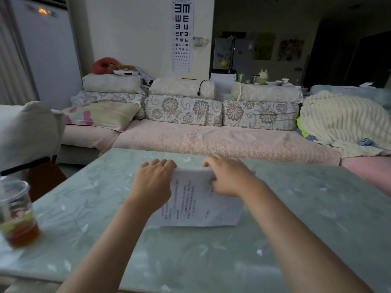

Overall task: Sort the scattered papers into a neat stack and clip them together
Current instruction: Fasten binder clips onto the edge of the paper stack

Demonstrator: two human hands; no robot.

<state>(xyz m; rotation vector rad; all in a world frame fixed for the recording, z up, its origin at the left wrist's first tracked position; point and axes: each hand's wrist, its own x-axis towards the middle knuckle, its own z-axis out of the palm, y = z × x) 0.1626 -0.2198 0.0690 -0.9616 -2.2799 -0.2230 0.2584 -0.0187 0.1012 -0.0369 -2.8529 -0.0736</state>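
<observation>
Left hand (153,182): fingers curled over the top left corner of the papers (201,205), grasping them. Right hand (227,176): clasps the top right corner likewise. The papers stand between the two hands as one sheaf. Their lower long edge rests on the counter (306,218), with the long axis running left to right. Both hands are equally near. Judgement: the edges are being squared and clipping remains. No clip is in view. A cup (18,212) of drink stands well apart, far left.
</observation>
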